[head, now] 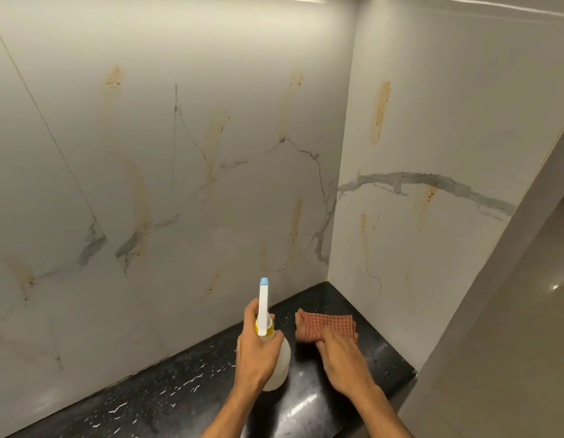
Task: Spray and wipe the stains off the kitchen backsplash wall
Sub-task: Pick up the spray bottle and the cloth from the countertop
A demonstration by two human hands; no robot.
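At counter corner (334, 289), hands on bottle (279, 361), cloth (325, 325).

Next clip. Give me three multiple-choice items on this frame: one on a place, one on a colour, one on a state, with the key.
1. Where does the cloth lie?
A. on the black counter, near the corner
B. hung on the wall
C. over the bottle

2. What colour is the spray bottle nozzle tip?
A. red
B. blue
C. black

3. What is the left hand doing?
A. resting flat
B. wiping the wall
C. gripping the bottle

Key: 1 A, the cloth sits on the counter under the right hand fingers. 2 B, the tip is light blue. 3 C, its fingers wrap the bottle neck.
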